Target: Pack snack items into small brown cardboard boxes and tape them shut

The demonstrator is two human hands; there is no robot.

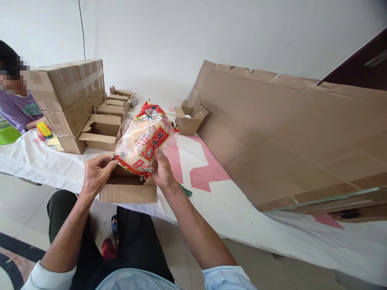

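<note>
A clear and red bag of rice crackers point(136, 141) is held up between my two hands, tilted, with its printed side towards me. My left hand point(98, 171) pinches the bag's lower left corner between thumb and fingers. At the lower right edge, my right hand point(163, 169) grips the bag with the thumb on the front; its other fingers are mostly hidden behind. Directly below the bag stands an open cardboard box point(128, 194) at the table's front edge. The bag covers much of its opening, so its contents cannot be made out.
Taped cartons point(68, 100) are stacked on the left, beside a row of open boxes point(101, 131). A small open box point(190, 119) stands near the wall. A large cardboard sheet point(272, 137) leans across the right of the cloth-covered table point(229, 209). Another person point(18, 104) sits far left.
</note>
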